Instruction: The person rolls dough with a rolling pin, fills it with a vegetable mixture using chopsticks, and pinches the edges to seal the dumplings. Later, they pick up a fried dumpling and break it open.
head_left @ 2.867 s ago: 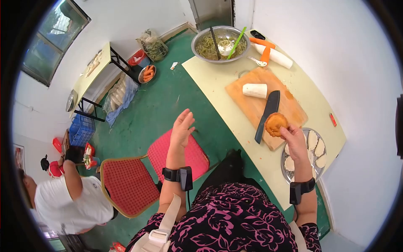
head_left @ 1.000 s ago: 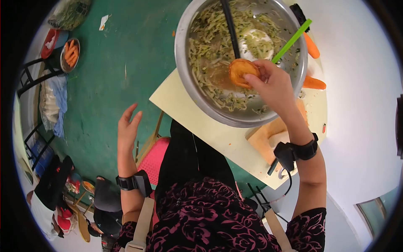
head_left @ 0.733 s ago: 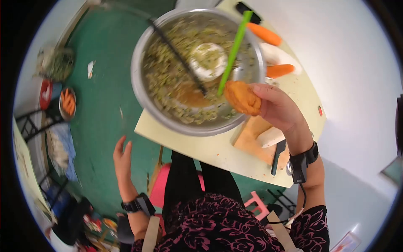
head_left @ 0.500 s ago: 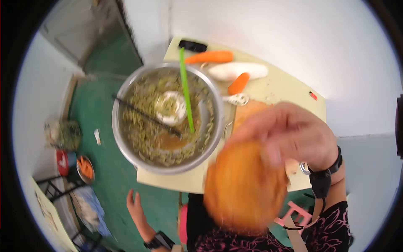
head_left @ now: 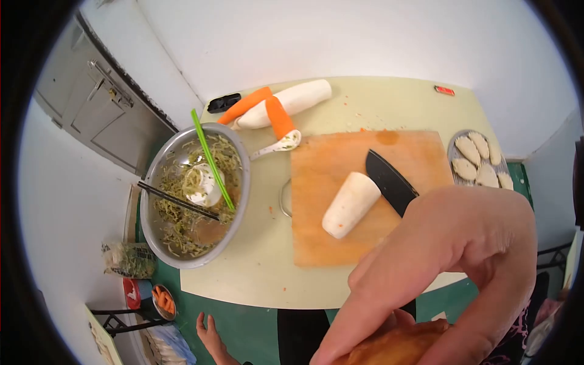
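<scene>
My right hand (head_left: 450,261) looms large at the lower right, fingers curled round a golden-brown bun-like food (head_left: 395,347) close to the camera. Most of that food is cut off by the frame's bottom edge and covered by the fingers. My left hand (head_left: 210,334) hangs low, beyond the table's front edge, its fingers apart and holding nothing. Beyond my right hand, a cut piece of white radish (head_left: 351,205) lies on a wooden cutting board (head_left: 322,161). A black-bladed knife (head_left: 389,179) lies beside it, its handle hidden behind my hand.
On the table's left stands a steel basin (head_left: 243,182) with shredded greens, a white bowl (head_left: 204,185), black chopsticks (head_left: 176,201) and a green stalk (head_left: 210,158). Behind are carrots (head_left: 246,104), a radish (head_left: 304,97) and a spoon (head_left: 286,143). Dumplings (head_left: 468,148) fill a plate at right.
My view has swung right, bringing the board, knife and dumplings into sight. My right hand, with the bun-like food, is now lower and nearer the camera. My left hand also appears lower.
</scene>
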`<control>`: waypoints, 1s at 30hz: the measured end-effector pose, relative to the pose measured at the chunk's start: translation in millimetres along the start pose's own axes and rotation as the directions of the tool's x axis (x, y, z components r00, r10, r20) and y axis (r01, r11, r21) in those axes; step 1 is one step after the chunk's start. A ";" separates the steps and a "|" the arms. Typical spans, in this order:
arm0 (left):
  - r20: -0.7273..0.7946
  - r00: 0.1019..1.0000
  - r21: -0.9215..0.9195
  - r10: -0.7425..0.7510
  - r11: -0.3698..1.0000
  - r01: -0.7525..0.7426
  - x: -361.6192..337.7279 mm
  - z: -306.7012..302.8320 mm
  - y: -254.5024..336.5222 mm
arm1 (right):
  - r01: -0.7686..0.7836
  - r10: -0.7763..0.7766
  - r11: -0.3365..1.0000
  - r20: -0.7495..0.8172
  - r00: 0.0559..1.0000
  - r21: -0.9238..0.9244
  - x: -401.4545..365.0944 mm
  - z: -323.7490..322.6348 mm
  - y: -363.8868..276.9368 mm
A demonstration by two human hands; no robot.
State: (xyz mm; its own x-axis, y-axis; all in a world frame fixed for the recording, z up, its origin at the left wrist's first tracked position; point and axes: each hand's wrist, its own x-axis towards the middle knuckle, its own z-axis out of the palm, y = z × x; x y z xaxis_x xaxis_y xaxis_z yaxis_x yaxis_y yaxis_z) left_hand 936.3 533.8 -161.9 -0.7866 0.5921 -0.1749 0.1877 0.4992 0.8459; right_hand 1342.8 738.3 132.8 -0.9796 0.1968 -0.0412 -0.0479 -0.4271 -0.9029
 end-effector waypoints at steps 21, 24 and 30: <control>0.111 0.978 -0.067 0.178 0.983 -0.171 -26.5 -54.7 -75.5 | 0.044 -0.044 0.999 -0.143 0.989 -0.003 -85.7 154.8 119.4; 0.043 0.979 -0.062 0.198 0.979 -0.196 -25.2 -69.4 -71.4 | 0.043 -0.036 0.998 -0.163 0.986 0.039 -86.1 164.4 121.6; 0.013 0.957 -0.059 0.288 0.956 -0.287 -17.7 -81.5 -69.7 | 0.109 -0.059 0.985 -0.335 0.940 0.133 -95.9 180.2 125.6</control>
State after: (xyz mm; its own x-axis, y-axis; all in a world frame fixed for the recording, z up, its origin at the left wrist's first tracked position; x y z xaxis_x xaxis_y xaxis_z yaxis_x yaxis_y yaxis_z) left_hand 889.2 437.0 -176.7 -0.6915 0.7190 0.0699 0.3705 0.2699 0.8887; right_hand 1395.5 506.8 100.4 -0.8530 0.5057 -0.1287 -0.1802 -0.5169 -0.8369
